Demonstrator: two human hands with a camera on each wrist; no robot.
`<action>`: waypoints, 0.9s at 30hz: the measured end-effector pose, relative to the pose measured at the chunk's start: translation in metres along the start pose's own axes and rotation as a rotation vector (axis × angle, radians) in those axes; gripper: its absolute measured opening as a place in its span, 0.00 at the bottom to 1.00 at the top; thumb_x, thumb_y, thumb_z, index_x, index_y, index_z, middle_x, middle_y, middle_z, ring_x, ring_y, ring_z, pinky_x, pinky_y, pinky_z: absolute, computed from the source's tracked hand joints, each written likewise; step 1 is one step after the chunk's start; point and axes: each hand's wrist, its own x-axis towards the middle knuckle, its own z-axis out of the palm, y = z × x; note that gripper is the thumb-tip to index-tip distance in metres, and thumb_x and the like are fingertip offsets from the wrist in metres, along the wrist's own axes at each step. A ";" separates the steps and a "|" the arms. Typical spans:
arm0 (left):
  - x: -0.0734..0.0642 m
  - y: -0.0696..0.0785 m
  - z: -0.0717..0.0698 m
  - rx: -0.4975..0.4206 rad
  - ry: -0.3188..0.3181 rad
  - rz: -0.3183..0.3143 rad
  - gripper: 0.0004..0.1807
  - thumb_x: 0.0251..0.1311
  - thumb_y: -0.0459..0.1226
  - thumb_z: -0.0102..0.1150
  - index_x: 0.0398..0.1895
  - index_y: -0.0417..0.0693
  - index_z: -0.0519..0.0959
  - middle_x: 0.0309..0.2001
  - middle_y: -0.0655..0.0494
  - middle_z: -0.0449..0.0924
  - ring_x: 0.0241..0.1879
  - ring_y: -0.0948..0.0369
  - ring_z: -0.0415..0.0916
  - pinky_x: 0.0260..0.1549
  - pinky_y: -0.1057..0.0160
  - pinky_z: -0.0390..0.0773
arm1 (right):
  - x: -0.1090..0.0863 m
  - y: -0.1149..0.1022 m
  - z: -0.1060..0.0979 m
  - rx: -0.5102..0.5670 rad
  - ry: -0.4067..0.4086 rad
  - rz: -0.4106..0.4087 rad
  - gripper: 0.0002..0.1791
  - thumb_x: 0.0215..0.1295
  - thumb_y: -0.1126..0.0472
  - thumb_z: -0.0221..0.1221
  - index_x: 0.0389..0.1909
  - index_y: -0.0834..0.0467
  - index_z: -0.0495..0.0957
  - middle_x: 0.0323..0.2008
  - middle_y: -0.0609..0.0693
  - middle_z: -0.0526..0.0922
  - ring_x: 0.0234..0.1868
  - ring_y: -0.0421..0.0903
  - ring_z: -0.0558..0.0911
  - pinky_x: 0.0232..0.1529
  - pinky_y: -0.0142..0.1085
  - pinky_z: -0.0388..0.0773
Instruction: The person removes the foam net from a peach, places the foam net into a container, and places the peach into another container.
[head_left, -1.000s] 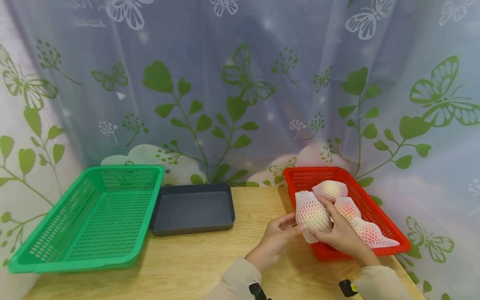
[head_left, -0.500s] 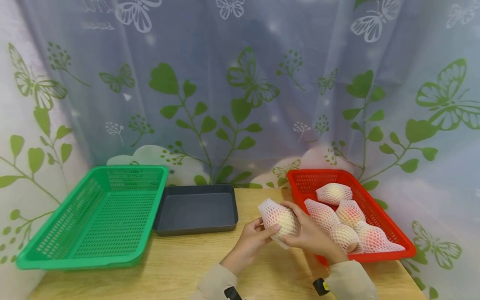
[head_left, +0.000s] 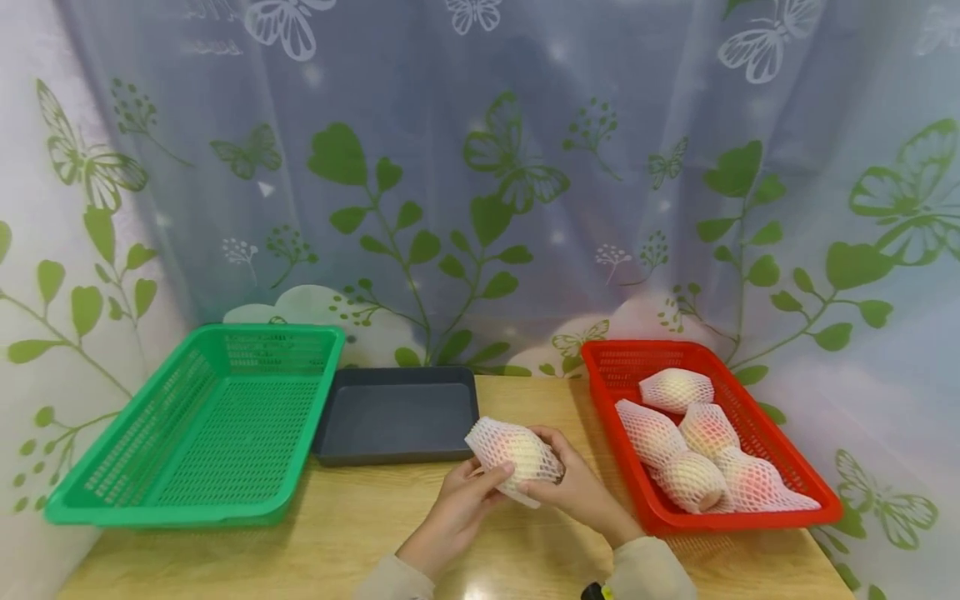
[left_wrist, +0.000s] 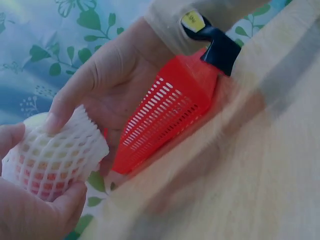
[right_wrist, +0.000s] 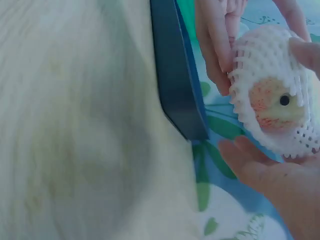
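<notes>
Both hands hold one yellow-and-red fruit in a white foam net (head_left: 517, 450) above the table, near the middle of the head view. My left hand (head_left: 457, 504) grips it from the left, its thumb across the front. On the other side, my right hand (head_left: 585, 492) holds its right end between thumb and fingers. The right wrist view shows bare red-streaked skin and a small dark spot on the fruit (right_wrist: 272, 102) through the net's open end. Several other netted fruits (head_left: 690, 479) lie in the red basket (head_left: 765, 522) to the right.
A green basket (head_left: 202, 517) stands on the left of the wooden table (head_left: 315, 550). Beside it is a dark grey rectangular tray (head_left: 397, 417), just behind the hands. A patterned curtain (head_left: 420, 125) hangs behind everything.
Both hands have carried the netted fruit leftward, from over the red basket's left side to the table's middle, in front of the tray's right corner. The head view has shifted slightly.
</notes>
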 end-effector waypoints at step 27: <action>-0.017 -0.007 -0.085 0.277 0.226 0.041 0.31 0.60 0.37 0.64 0.55 0.17 0.67 0.51 0.42 0.78 0.49 0.56 0.79 0.50 0.60 0.78 | 0.032 0.045 0.057 0.152 -0.107 0.031 0.38 0.59 0.63 0.66 0.68 0.66 0.62 0.64 0.65 0.68 0.56 0.51 0.76 0.51 0.32 0.76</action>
